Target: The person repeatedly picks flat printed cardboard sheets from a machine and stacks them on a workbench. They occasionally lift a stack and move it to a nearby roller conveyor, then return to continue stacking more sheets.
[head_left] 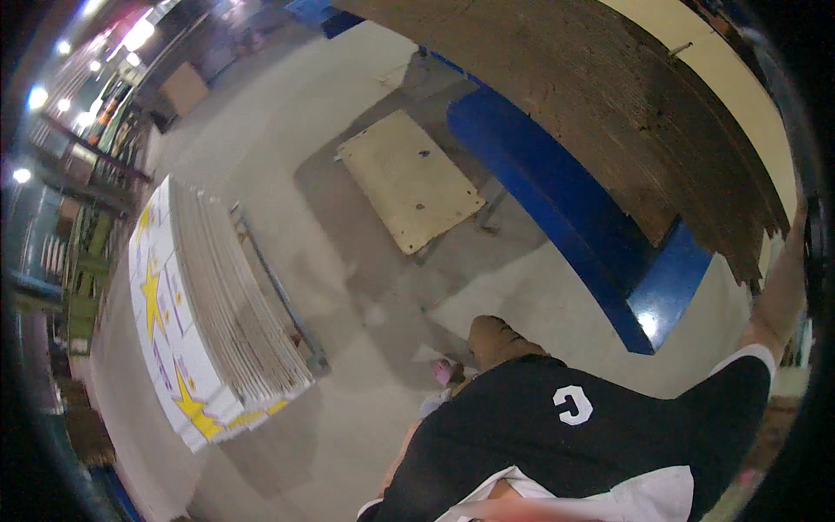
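My right forearm [777, 291] reaches up along the right rim, beside a tall stack of brown corrugated cardboard sheets [574, 96] with a cream top face. The right hand itself is lost past the dark rim, so its contact with the stack is hidden. Down at the lower middle, my left forearm [399, 462] shows only as a strip beside my black shirt. Beyond it lie small whitish and pink shapes [443, 372]; I cannot make out whether the left hand is among them. Beneath the cardboard stack runs a blue metal support [557, 191].
A low stand with a worn cream top [409, 178] stands on the grey floor ahead. To the left leans a stack of flat white cardboard [187, 348] with yellow stars, by a metal rail [277, 291]. Racks [83, 287] line the far left; a brown panel [184, 88] stands farther back.
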Motion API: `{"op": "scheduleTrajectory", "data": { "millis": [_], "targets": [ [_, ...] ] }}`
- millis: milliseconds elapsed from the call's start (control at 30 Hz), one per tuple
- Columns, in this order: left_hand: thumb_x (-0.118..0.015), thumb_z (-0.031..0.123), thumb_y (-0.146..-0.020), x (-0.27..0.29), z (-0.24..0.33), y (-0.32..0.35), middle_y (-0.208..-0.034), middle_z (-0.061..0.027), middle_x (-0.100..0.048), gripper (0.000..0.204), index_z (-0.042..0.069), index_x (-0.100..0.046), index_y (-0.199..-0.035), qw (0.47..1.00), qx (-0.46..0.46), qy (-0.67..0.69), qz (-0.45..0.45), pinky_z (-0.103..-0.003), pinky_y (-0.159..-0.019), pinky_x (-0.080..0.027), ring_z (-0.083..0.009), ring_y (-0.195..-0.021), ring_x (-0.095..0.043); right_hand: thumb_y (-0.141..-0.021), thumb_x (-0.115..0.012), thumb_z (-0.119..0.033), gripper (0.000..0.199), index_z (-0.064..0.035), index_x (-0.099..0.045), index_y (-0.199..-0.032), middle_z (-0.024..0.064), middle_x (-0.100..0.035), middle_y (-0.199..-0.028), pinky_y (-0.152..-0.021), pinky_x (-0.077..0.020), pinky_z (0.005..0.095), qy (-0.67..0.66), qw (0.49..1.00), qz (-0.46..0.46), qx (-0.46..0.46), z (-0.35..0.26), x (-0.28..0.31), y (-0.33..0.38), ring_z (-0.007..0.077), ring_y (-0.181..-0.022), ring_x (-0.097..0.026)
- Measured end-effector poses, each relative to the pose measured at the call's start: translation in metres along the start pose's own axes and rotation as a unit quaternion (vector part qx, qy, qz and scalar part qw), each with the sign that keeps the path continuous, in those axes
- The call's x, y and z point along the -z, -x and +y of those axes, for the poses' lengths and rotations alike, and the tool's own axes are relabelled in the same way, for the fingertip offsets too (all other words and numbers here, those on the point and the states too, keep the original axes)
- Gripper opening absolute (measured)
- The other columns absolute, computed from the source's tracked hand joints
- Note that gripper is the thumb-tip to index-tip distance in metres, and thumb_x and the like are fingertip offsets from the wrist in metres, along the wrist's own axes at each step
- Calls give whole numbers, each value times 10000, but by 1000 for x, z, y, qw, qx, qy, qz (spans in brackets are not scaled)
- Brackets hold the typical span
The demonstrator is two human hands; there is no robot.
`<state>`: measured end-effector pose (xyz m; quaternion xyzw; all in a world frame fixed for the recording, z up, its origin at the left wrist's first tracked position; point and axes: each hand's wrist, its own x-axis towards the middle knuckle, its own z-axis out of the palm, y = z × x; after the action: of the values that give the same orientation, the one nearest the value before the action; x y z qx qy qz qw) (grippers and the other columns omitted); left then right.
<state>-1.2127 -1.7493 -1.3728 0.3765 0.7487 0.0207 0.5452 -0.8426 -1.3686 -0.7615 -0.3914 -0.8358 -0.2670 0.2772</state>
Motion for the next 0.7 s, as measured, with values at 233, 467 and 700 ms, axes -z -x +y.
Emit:
{"op": "scheduleTrajectory", "data": {
  "millis": [233, 467, 700],
  "targets": [
    [-464, 529, -901, 135, 64, -73, -996, -169, -663, 500, 87, -690, -958, 996, -37, -60, -52, -447, -832, -471, -369, -972, -605, -962, -499, -336, 320, -121, -648, -1147, 176, -664, -1083, -782, -527, 369, 255, 934, -246, 50, 130, -153, -130, 338, -936, -652],
    [-471, 525, -899, 277, 179, -122, -966, -172, -664, 497, 81, -692, -921, 989, -115, -95, 6, -449, -817, -473, -371, -941, -610, -959, -431, -445, 488, -63, -571, -1228, 184, -612, -1175, -937, -436, 398, 80, 949, -270, -143, 100, -261, -170, 351, -1070, -580],
    [-612, 259, -872, 507, 385, -177, -945, -153, -649, 224, 49, -664, -934, 931, -273, -8, 242, -357, -774, -490, -283, -868, -630, -951, -430, -481, 547, -40, -532, -1259, 185, -588, -1215, -977, -412, 411, 50, 951, -271, -139, 75, -284, -217, 367, -1127, -544]
  ]
}}
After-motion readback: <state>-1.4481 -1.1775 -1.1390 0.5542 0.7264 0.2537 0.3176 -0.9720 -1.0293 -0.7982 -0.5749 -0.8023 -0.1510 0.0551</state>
